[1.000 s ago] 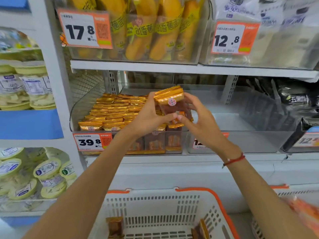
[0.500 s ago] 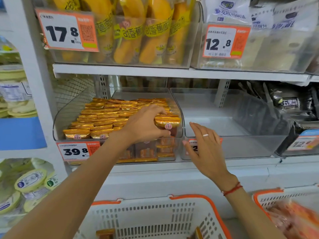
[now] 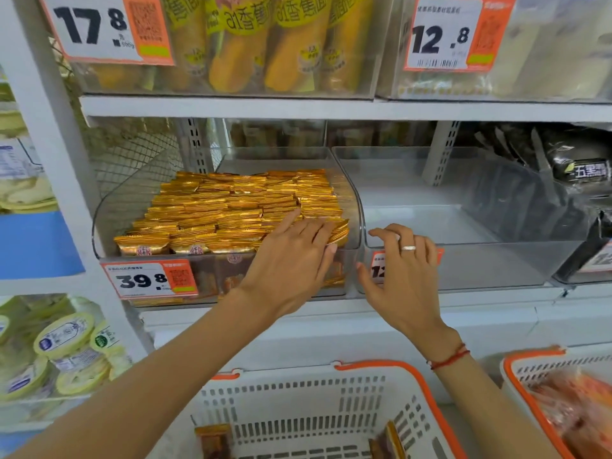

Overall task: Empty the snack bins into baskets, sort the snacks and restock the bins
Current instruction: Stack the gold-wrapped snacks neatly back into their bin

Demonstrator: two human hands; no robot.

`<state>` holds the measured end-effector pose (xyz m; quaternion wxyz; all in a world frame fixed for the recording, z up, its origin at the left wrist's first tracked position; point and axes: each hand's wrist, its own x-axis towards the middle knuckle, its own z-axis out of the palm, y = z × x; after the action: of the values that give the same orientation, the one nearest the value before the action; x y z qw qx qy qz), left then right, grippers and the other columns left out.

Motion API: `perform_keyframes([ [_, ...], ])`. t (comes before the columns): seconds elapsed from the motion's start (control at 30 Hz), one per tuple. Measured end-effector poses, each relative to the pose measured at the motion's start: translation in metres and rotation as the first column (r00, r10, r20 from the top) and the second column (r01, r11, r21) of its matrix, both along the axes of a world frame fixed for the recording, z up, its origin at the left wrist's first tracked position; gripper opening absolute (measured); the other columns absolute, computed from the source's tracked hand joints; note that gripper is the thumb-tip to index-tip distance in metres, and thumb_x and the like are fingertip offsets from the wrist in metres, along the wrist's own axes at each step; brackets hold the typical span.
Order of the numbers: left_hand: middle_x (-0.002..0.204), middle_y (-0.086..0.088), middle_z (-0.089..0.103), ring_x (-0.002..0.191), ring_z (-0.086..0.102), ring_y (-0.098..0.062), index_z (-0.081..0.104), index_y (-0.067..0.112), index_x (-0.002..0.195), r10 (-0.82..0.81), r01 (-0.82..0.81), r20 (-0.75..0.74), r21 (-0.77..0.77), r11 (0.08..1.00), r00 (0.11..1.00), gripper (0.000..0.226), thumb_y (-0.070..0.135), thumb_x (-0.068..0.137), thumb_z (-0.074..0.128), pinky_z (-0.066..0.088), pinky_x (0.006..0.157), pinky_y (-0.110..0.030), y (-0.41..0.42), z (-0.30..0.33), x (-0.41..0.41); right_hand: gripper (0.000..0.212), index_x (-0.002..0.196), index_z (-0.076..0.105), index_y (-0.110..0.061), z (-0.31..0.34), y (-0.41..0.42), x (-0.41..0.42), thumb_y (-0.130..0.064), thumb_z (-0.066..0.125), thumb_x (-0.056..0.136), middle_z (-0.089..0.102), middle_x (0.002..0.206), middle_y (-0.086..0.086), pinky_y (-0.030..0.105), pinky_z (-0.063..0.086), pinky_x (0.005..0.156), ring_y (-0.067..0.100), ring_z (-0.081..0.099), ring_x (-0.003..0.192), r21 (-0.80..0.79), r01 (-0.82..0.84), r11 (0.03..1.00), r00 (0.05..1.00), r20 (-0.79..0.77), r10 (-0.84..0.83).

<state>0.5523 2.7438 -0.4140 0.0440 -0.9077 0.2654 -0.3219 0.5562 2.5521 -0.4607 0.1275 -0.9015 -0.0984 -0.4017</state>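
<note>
A clear bin (image 3: 109, 210) on the middle shelf is packed with rows of gold snack packets (image 3: 238, 200). My left hand (image 3: 291, 260) lies flat over the front right packets, fingers straight, pressing them down. My right hand (image 3: 407, 270) hovers at the front rim of the neighbouring clear bin (image 3: 496, 266), which has nothing in it; its fingers are loosely curled and hold nothing. Below, a white basket with an orange rim (image 3: 381, 366) holds a few gold-brown packets (image 3: 212, 442) at its bottom.
A second orange-rimmed basket (image 3: 516, 359) at the lower right holds orange packets. Upper shelf bins carry yellow banana-cake packs (image 3: 265, 44) and white packs. Dark packets (image 3: 583, 170) fill the bin at far right. Round lidded tubs (image 3: 63, 339) stand on the left shelves.
Both hands held a stack of gold packets above the bin; the left hand set it into the front right corner and now presses flat on it. The right hand let go and moved to the neighbouring bin's rim.
</note>
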Motion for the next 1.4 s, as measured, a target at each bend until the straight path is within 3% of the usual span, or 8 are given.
perform_keyframes([
  [0.37, 0.141, 0.001, 0.053, 0.131, 0.047, -0.02, 0.048, 0.018, 0.138, 0.166, -0.153, -0.315, 0.067, 0.986, 0.934, 0.1, 0.088, 0.075, 0.015, 0.029, 0.112, -0.035, -0.017, 0.008, -0.005, 0.052, 0.115, 0.055, -0.016, 0.003, -0.003, -0.004, -0.047, 0.053, 0.073, 0.054, 0.118, 0.008, 0.039, 0.031, 0.092, 0.027, 0.048, 0.101, -0.072, -0.036, 0.997, 0.999, -0.04, 0.033],
  [0.57, 0.157, -0.004, 0.028, 0.147, 0.018, -0.023, 0.025, 0.016, 0.15, 0.173, -0.133, -0.353, 0.135, 0.982, 0.92, 0.078, 0.061, 0.09, 0.049, 0.005, 0.12, -0.045, -0.016, 0.019, -0.006, 0.054, 0.122, 0.055, -0.013, 0.014, -0.007, -0.011, -0.034, 0.069, 0.074, 0.057, 0.121, 0.011, 0.047, 0.038, 0.098, 0.032, 0.053, 0.107, -0.127, -0.054, 0.99, 0.989, -0.14, 0.036],
  [0.67, 0.153, -0.001, 0.037, 0.144, 0.026, -0.02, 0.035, 0.019, 0.147, 0.006, -0.04, -0.171, -0.2, 0.979, 0.985, 0.065, 0.038, 0.09, 0.061, 0.014, 0.119, -0.041, -0.005, 0.007, -0.03, 0.058, 0.13, 0.053, -0.009, 0.012, -0.006, -0.026, -0.019, 0.071, 0.076, 0.054, 0.129, 0.012, 0.049, 0.033, 0.106, 0.03, 0.045, 0.119, -0.058, -0.113, 0.992, 0.992, -0.068, 0.109],
  [0.77, 0.117, 0.003, 0.063, 0.112, 0.051, -0.017, 0.062, 0.018, 0.118, -0.02, 0.067, 0.081, -0.625, 0.778, 0.996, 0.031, 0.024, 0.088, 0.058, 0.04, 0.093, -0.031, 0.019, -0.04, -0.083, 0.048, 0.129, 0.054, -0.007, -0.013, 0.002, -0.055, -0.015, 0.061, 0.082, 0.053, 0.13, 0.012, 0.04, 0.032, 0.107, 0.029, 0.044, 0.122, 0.108, -0.146, 0.983, 0.989, 0.033, 0.144],
  [0.87, 0.092, 0.017, 0.055, 0.089, 0.056, -0.014, 0.062, 0.028, 0.1, 0.088, -0.187, -0.167, -0.807, 0.561, 0.982, 0.016, 0.016, 0.092, 0.055, 0.048, 0.073, -0.032, 0.048, -0.127, -0.139, 0.039, 0.124, 0.057, -0.007, -0.072, 0.01, -0.083, -0.012, 0.056, 0.085, 0.055, 0.126, 0.012, 0.038, 0.035, 0.103, 0.03, 0.047, 0.119, 0.211, -0.131, 0.969, 0.988, -0.048, 0.144],
  [1.0, 0.107, 0.019, 0.059, 0.101, 0.062, -0.016, 0.053, 0.042, 0.101, 0.105, -0.702, -0.749, -0.549, 0.453, 0.654, 0.028, 0.015, 0.094, 0.058, 0.052, 0.08, -0.029, 0.069, -0.244, -0.185, 0.046, 0.124, 0.059, -0.004, -0.19, 0.013, -0.126, -0.007, 0.069, 0.079, 0.06, 0.121, 0.019, 0.05, 0.05, 0.092, 0.039, 0.06, 0.107, 0.075, -0.054, 0.996, 0.797, -0.597, 0.088],
  [1.13, 0.132, 0.005, 0.056, 0.11, 0.058, -0.017, 0.054, 0.029, 0.128, 0.119, -0.843, -0.887, -0.372, 0.388, 0.446, 0.034, 0.015, 0.097, 0.053, 0.049, 0.081, -0.03, 0.08, -0.299, -0.181, 0.066, 0.15, 0.03, -0.01, -0.263, 0.006, -0.165, -0.015, 0.058, 0.09, 0.029, 0.156, 0.014, 0.047, 0.024, 0.118, 0.032, 0.023, 0.146, -0.063, -0.142, 0.988, 0.445, -0.896, 0.006],
  [1.4, 0.15, -0.015, 0.037, 0.134, 0.039, -0.035, 0.026, 0.008, 0.149, 0.042, -0.928, -0.928, -0.368, 0.066, 0.371, 0.063, 0.011, 0.094, 0.056, 0.035, 0.111, -0.048, 0.112, -0.349, -0.114, 0.065, 0.112, 0.069, 0.003, -0.316, -0.03, -0.122, -0.009, 0.089, 0.05, 0.065, 0.117, 0.023, 0.063, 0.01, 0.112, 0.045, 0.058, 0.114, -0.654, -0.375, 0.657, 0.621, -0.704, -0.346],
])
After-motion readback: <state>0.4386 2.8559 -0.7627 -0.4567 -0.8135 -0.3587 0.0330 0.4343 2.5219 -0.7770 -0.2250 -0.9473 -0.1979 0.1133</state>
